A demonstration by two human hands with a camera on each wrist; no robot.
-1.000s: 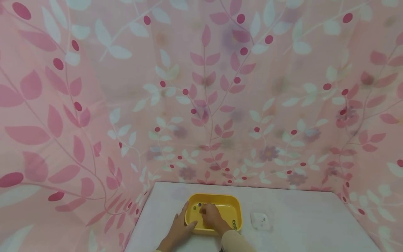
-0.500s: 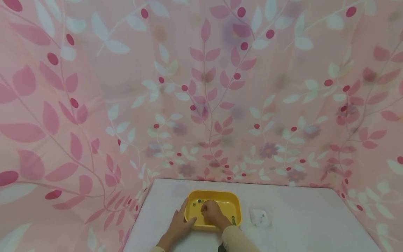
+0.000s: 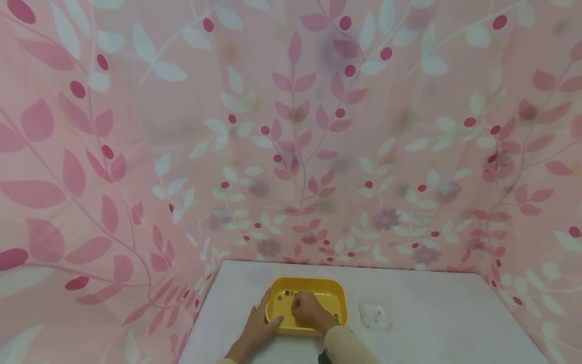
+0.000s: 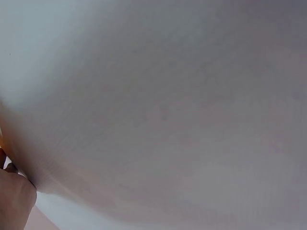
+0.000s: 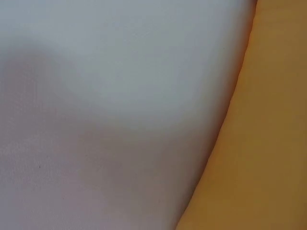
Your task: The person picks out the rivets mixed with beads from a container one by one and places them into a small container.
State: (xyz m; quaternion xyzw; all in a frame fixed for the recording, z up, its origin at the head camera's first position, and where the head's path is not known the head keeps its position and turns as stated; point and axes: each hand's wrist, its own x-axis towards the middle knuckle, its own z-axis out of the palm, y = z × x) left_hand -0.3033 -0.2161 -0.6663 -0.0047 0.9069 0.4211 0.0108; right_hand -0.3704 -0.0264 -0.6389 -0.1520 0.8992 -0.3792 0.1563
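Note:
A yellow tray stands on the white table, with small glass marbles in a short row at its far left. One marble is dark blue, the others greenish. My left hand rests along the tray's left side, fingers straight against the outer wall and thumb over the near corner. Inside the tray, my right hand is curled, fingertips pinched together at the right end of the row; the marble at them is mostly hidden. By the right wrist lie more greenish marbles, partly covered by the forearm.
Right of the tray sits a small clear plastic box with a few tiny things in it. Pink leaf-patterned cloth surrounds the table at the back and sides. The wrist views show mostly blurred pale surface and, on the right, yellow.
My right hand has stayed near the row, its fingers tucking in closer while a greenish marble beside the blue one has come into view. The left hand keeps its place on the tray.

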